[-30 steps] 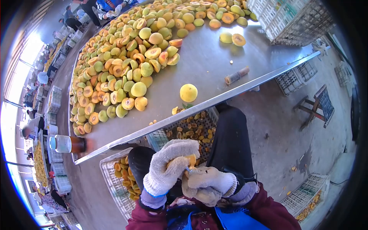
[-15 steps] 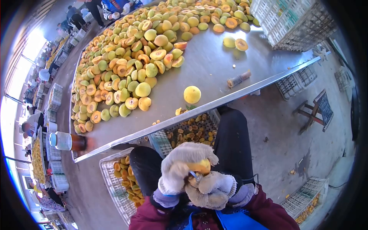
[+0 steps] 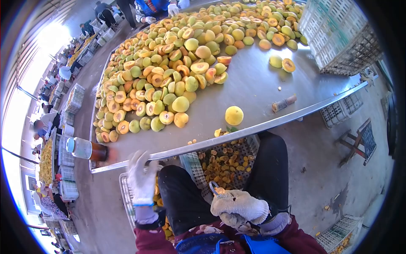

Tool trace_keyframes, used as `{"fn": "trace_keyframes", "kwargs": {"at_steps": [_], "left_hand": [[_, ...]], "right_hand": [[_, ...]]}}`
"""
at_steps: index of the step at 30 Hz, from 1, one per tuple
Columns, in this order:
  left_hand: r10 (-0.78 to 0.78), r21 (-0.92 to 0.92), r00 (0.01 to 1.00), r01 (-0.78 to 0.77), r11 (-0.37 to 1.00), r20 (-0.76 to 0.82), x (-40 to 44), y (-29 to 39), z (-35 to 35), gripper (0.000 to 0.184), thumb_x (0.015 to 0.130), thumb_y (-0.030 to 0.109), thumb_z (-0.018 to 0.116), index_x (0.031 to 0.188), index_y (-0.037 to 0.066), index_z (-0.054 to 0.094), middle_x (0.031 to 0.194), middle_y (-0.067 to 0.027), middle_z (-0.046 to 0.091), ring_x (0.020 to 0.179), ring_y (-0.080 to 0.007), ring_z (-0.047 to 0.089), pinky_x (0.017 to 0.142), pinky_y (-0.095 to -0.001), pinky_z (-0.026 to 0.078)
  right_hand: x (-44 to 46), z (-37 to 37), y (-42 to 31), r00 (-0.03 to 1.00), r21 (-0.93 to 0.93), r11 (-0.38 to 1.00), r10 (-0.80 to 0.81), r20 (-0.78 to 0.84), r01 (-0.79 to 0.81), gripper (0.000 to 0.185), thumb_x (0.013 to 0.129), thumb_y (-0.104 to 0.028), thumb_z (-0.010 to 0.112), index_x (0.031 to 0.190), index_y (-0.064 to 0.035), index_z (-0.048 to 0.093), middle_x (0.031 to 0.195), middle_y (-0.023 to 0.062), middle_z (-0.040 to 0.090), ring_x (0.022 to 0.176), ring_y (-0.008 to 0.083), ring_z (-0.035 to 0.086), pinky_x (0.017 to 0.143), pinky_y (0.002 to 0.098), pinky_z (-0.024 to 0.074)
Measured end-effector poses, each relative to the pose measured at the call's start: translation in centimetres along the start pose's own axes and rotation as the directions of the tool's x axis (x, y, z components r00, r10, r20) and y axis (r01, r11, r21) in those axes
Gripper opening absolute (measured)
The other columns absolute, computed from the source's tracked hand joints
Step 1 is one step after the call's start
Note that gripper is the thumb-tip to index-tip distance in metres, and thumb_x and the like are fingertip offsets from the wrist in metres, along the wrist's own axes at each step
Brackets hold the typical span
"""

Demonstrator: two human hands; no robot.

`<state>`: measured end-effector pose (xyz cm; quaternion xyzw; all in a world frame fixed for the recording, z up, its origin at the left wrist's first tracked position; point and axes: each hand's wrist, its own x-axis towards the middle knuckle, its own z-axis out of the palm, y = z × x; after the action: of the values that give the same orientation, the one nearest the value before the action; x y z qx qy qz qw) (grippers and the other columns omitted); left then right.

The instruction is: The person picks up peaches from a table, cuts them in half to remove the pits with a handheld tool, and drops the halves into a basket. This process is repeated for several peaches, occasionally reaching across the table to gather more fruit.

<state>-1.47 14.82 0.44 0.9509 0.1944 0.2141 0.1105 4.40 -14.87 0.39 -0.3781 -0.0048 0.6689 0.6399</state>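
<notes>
My left hand (image 3: 141, 178), in a pale knitted glove, is raised at the table's front left edge, over a white crate (image 3: 125, 188) of orange fruit pieces. Its fingers are apart with nothing seen in them. My right hand (image 3: 240, 207), in a soiled glove, is closed in front of my lap around a small tool with a curved metal loop (image 3: 212, 185). An orange bit lies by the loop; the tool's handle is hidden in the glove. Between my knees, a crate (image 3: 191, 164) under the table edge contains small brown-orange pieces.
The metal table (image 3: 203, 112) bears a large heap of halved fruit (image 3: 169, 72), a yellow fruit (image 3: 234, 115), a wrapped stick-like piece (image 3: 284, 103) and a blue-lidded jar (image 3: 86, 149). A white crate (image 3: 338, 38) stands at right. A stool (image 3: 359, 142) is on the floor. People work beyond.
My left hand has left my right hand and moved left, up to the table edge. The fruit half no longer shows in my hands. My right hand keeps the loop tool. The view has shifted.
</notes>
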Motion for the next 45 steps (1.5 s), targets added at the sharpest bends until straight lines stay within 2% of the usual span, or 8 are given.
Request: {"fn": "trace_keyframes", "kwargs": {"at_steps": [2,9,11,15,21,33,41,45], "left_hand": [[-0.013,-0.353,0.994,0.050,0.934,0.106,3.3,1.8,3.3,0.036,0.081,0.021,0.069,0.113,0.004,0.065,0.123,-0.0163,0.060,0.118,-0.0310,0.055,0.100,-0.0397,0.042],[-0.140,0.002,0.913,0.151,0.989,0.383,12.5,5.9,12.2,0.083,0.074,0.031,0.077,0.141,0.005,0.037,0.124,-0.0173,0.059,0.113,-0.0309,0.059,0.095,-0.0356,0.048],[-0.153,-0.617,0.780,0.583,0.528,0.607,11.7,5.0,12.0,0.071,0.083,0.029,0.071,0.140,0.003,0.036,0.113,-0.0123,0.061,0.100,-0.0218,0.061,0.075,-0.0355,0.055],[0.161,-0.767,0.771,0.634,-0.102,0.616,4.8,8.5,7.0,0.065,0.091,0.049,0.059,0.134,0.003,0.044,0.114,-0.0122,0.060,0.099,-0.0213,0.062,0.070,-0.0317,0.057],[0.061,-0.648,0.675,0.726,-0.230,0.735,-1.5,12.7,4.2,0.065,0.089,0.060,0.053,0.120,0.003,0.054,0.110,-0.0141,0.062,0.097,-0.0261,0.062,0.083,-0.0385,0.053],[0.003,-0.883,0.884,0.468,-0.017,0.468,-4.0,15.7,3.3,0.052,0.095,0.048,0.052,0.119,0.002,0.053,0.107,-0.0152,0.063,0.091,-0.0257,0.063,0.082,-0.0376,0.053],[0.210,-0.731,0.701,0.635,0.251,0.681,-1.7,15.3,1.7,0.028,0.099,0.019,0.051,0.107,-0.004,0.063,0.093,-0.0086,0.067,0.081,-0.0139,0.062,0.074,-0.0277,0.051],[0.513,-0.873,0.718,0.461,0.156,0.471,-1.2,14.0,2.4,0.027,0.097,0.019,0.052,0.100,-0.003,0.067,0.092,-0.0124,0.067,0.082,-0.0204,0.063,0.075,-0.0337,0.051]], "right_hand": [[0.8,0.2,0.6,0.998,-0.010,0.998,-0.058,-0.017,0.057,0.022,0.091,-0.031,0.064,0.086,-0.0103,0.060,0.061,-0.0011,0.055,0.046,0.0058,0.049,0.041,0.0213,0.0368],[0.9,0.2,0.8,0.970,-0.078,0.989,-0.136,-0.200,0.122,0.021,0.091,-0.028,0.066,0.090,-0.0091,0.059,0.062,-0.0011,0.057,0.049,0.0060,0.051,0.044,0.0215,0.0389],[0.6,0.6,0.4,0.948,-0.118,0.975,-0.210,-0.238,0.187,0.024,0.091,-0.033,0.066,0.092,-0.0109,0.058,0.061,-0.0022,0.056,0.048,0.0052,0.051,0.044,0.0212,0.0393],[1.1,0.7,0.0,0.889,-0.278,0.952,-0.238,-0.391,0.132,0.027,0.090,-0.036,0.066,0.097,-0.0112,0.059,0.061,-0.0005,0.059,0.049,0.0062,0.054,0.045,0.0242,0.0425],[1.0,1.3,0.1,0.734,-0.687,0.722,-0.508,-0.451,0.078,0.034,0.087,-0.043,0.065,0.098,-0.0107,0.060,0.065,0.0067,0.064,0.058,0.0211,0.065,0.056,0.0336,0.0504],[0.3,0.8,1.5,0.744,-0.760,0.640,-0.562,-0.362,0.113,0.037,0.088,-0.046,0.062,0.101,-0.0109,0.062,0.074,0.0096,0.067,0.068,0.0285,0.068,0.063,0.0362,0.0535],[-1.2,-0.9,0.1,0.996,-0.033,0.996,0.080,-0.024,-0.081,0.025,0.090,-0.032,0.065,0.096,-0.0088,0.063,0.061,0.0008,0.058,0.049,0.0083,0.056,0.045,0.0229,0.0437],[-0.6,-1.1,2.2,0.994,0.184,0.979,-0.102,0.039,0.093,0.028,0.090,-0.032,0.063,0.095,-0.0047,0.062,0.060,0.0019,0.057,0.044,0.0085,0.051,0.041,0.0216,0.0398]]}}
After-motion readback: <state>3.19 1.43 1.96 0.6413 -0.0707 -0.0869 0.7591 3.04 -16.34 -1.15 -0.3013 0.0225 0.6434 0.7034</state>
